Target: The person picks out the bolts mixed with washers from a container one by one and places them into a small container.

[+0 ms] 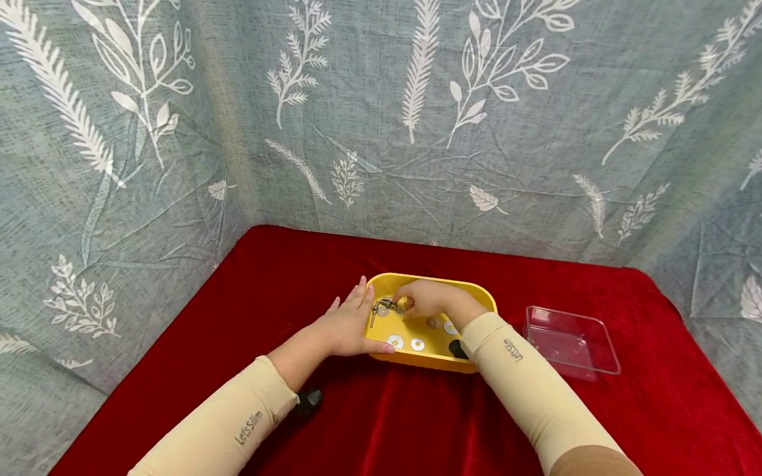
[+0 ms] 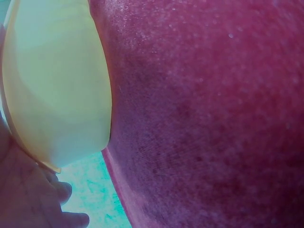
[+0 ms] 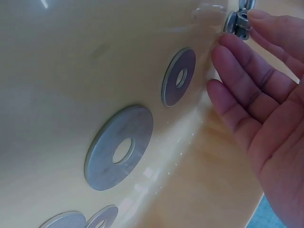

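Note:
A yellow bin (image 1: 425, 362) stands on the red cloth, with flat metal washers (image 1: 418, 344) on its floor. My left hand (image 1: 348, 328) lies against the bin's left end, fingers straight and spread, thumb over the front rim. In the left wrist view its fingers reach past the bin's edge. My right hand (image 1: 425, 299) reaches into the bin with bent fingers. Its thumb and fingertips are at a small cluster of bolts and nuts (image 3: 242, 24); whether they pinch a piece is hidden. Large washers (image 3: 118, 148) lie near that hand in the right wrist view.
A clear plastic box (image 1: 571, 344) sits right of the bin. Inside the bin, a black object (image 1: 458, 349) is partly hidden by my right forearm. Another black object (image 1: 309, 401) lies by my left wrist. Patterned grey-green curtains (image 1: 369, 132) hang behind the table.

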Demonstrator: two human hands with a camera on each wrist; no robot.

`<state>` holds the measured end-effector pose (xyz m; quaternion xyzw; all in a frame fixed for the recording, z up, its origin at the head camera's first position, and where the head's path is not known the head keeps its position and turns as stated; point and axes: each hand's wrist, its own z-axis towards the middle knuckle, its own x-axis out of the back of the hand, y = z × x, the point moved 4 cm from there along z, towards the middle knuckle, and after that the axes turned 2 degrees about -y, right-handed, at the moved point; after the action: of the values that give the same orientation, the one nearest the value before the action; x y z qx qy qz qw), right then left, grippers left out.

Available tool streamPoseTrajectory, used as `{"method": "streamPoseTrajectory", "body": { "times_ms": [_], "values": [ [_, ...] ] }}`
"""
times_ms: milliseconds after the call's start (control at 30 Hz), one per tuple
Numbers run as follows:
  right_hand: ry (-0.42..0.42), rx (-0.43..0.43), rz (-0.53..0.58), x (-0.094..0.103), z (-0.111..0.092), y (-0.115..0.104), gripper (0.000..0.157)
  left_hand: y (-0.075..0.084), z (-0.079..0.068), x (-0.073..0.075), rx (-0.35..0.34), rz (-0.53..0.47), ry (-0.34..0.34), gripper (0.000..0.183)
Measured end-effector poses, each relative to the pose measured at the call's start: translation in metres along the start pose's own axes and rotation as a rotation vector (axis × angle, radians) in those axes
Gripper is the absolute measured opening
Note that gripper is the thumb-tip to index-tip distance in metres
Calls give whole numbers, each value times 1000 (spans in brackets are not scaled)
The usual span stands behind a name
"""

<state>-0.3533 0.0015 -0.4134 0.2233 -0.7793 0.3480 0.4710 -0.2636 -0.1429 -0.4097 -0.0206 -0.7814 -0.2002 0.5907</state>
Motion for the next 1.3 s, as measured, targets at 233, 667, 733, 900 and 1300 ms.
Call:
{"method": "streamPoseTrajectory", "body": {
  "times_ms": [233, 667, 733, 900, 1300],
  "values": [
    [11, 12, 5, 0, 0, 0, 28, 0, 1, 0, 1, 4, 2, 125],
    [9, 15, 12, -2, 1, 0, 6, 1, 1, 0, 2, 12, 4, 126],
    [-1, 2, 22, -2, 1, 1, 6, 1, 1, 0, 3, 9, 3, 125],
    [-3, -20, 51, -3, 0, 2, 11, 0, 2, 0, 1, 5, 6, 125],
    [-16, -41, 91, -4, -1, 2, 13, 1, 2, -1, -1, 11, 8, 125]
  ]
}}
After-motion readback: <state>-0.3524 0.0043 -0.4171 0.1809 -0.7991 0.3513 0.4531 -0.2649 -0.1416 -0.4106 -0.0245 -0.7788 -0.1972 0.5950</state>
